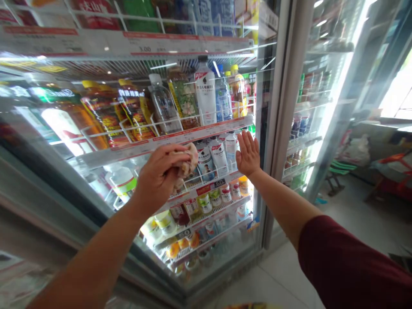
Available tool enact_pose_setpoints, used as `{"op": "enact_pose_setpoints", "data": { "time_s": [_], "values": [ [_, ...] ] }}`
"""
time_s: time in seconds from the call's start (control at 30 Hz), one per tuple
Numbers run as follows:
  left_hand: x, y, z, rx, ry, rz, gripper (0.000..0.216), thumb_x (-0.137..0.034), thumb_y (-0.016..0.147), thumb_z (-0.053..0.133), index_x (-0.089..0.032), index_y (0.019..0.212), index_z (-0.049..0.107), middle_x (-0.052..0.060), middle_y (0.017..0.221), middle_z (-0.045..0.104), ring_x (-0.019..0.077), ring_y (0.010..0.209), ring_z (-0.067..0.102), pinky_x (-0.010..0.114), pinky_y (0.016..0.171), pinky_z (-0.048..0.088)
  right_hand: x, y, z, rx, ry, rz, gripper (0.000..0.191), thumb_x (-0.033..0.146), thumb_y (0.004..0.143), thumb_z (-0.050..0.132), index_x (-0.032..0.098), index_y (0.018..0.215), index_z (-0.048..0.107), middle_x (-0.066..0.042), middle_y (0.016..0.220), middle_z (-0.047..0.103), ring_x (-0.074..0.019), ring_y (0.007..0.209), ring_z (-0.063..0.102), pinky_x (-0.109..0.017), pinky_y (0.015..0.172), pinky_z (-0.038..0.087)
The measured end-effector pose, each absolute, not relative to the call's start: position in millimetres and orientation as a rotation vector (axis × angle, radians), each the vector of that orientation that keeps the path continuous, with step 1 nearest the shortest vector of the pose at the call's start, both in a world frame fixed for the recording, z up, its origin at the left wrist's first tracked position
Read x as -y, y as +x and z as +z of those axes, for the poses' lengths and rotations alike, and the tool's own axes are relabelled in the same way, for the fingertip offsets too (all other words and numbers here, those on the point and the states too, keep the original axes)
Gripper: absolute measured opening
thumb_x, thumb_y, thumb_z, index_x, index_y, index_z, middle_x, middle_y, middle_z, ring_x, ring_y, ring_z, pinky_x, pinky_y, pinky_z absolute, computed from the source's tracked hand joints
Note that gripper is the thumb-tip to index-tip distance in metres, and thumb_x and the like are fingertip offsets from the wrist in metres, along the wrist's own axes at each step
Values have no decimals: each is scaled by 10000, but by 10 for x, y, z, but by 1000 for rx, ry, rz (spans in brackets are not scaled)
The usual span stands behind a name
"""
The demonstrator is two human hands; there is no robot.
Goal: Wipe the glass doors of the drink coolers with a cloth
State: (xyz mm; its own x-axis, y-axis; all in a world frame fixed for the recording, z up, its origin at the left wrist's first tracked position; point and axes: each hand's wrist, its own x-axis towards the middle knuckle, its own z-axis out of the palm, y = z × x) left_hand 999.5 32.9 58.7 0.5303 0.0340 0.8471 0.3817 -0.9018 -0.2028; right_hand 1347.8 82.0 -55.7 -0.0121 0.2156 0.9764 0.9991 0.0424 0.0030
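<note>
My left hand (159, 176) is closed around a crumpled, pale cloth (186, 161), held against or close to the glass door (225, 257) of a drinks fridge. To the right, my right hand (248, 153) is spread flat with its palm toward the same glass, near the door's right edge. Whether the palm touches the glass is hard to tell. Behind the glass, white-labelled bottles (219, 154) stand on the shelf between my two hands. A higher shelf carries a clear bottle with a white cap (164, 105) and a white bottle with a dark cap (205, 90).
A metal door frame (273, 128) runs upright beside my right hand, with another lit fridge (309, 111) beyond it. Lower shelves hold small cups and jars (206, 204). At the far right are a green stool (343, 167) and plastic bags (358, 150) above a tiled floor (273, 279).
</note>
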Motion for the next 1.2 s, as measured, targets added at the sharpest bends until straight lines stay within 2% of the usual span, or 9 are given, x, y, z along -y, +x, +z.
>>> {"op": "enact_pose_setpoints", "data": {
  "time_s": [0.17, 0.27, 0.37, 0.5, 0.67, 0.73, 0.9, 1.07, 1.2],
  "values": [
    [-458, 9935, 714, 382, -2280, -1200, 309, -205, 1085, 480, -302, 1281, 699, 60, 1367, 711, 269, 1266, 693, 503, 1088, 623, -834, 13470, -560, 1365, -1301, -1123, 653, 378, 1098, 232, 203, 1718, 336, -108, 1710, 503, -236, 1651, 366, -482, 1363, 269],
    [-554, 9909, 499, 401, -2029, -1032, 404, -155, 1025, 597, -344, 1372, 681, 15, 1463, 704, 335, 1418, 610, 632, 1218, 482, -835, 13464, -559, 1345, -1262, -1179, 642, 375, 1108, 225, 194, 1713, 342, -113, 1700, 515, -231, 1648, 373, -464, 1361, 269],
    [-577, 9917, 271, 463, -1921, -1004, 634, -190, 989, 670, -345, 1590, 538, 45, 1601, 598, 366, 1587, 441, 678, 1311, 333, -831, 13464, -558, 1366, -1294, -1141, 646, 380, 1103, 226, 198, 1711, 345, -110, 1702, 511, -232, 1652, 364, -467, 1362, 263],
    [-615, 9900, 319, 401, -2036, -884, 775, -214, 1010, 638, -307, 1722, 347, 72, 1687, 478, 332, 1641, 350, 603, 1340, 358, -822, 13467, -557, 1394, -1352, -1065, 661, 395, 1088, 234, 211, 1712, 345, -104, 1716, 490, -243, 1662, 341, -485, 1365, 256],
    [-693, 9902, 612, 443, -2014, -1044, 732, -107, 1016, 518, -324, 1700, 377, 6, 1742, 379, 281, 1690, 214, 616, 1378, 313, -807, 13464, -549, 1398, -1364, -1031, 667, 395, 1078, 255, 209, 1714, 332, -105, 1727, 471, -249, 1670, 319, -491, 1368, 243],
    [-686, 9973, 503, 432, -1984, -1112, 666, -100, 1005, 521, -282, 1644, 471, 22, 1721, 428, 259, 1695, 195, 582, 1391, 298, -808, 13464, -549, 1395, -1354, -1035, 669, 390, 1078, 254, 208, 1719, 323, -106, 1724, 475, -250, 1670, 317, -491, 1366, 247],
    [-672, 10130, 153, 183, -2068, -884, 582, -7, 998, 509, -303, 1491, 604, -1, 1561, 633, 170, 1613, 394, 394, 1365, 344, -835, 13472, -562, 1369, -1289, -1131, 661, 384, 1097, 231, 208, 1730, 301, -108, 1701, 507, -241, 1654, 352, -476, 1356, 267],
    [-752, 10125, 562, 254, -1967, -1243, 496, -5, 1042, 490, -238, 1473, 567, 32, 1501, 687, 186, 1603, 428, 452, 1355, 328, -846, 13472, -563, 1361, -1274, -1160, 651, 378, 1106, 215, 204, 1726, 312, -110, 1696, 515, -235, 1645, 373, -462, 1354, 272],
    [-691, 10266, 439, 334, -1909, -1155, 446, -111, 1048, 558, -255, 1463, 634, 61, 1558, 640, 251, 1630, 382, 503, 1350, 318, -833, 13475, -556, 1379, -1309, -1114, 657, 375, 1097, 226, 204, 1723, 324, -106, 1701, 508, -243, 1651, 362, -479, 1355, 278]
  ]
}}
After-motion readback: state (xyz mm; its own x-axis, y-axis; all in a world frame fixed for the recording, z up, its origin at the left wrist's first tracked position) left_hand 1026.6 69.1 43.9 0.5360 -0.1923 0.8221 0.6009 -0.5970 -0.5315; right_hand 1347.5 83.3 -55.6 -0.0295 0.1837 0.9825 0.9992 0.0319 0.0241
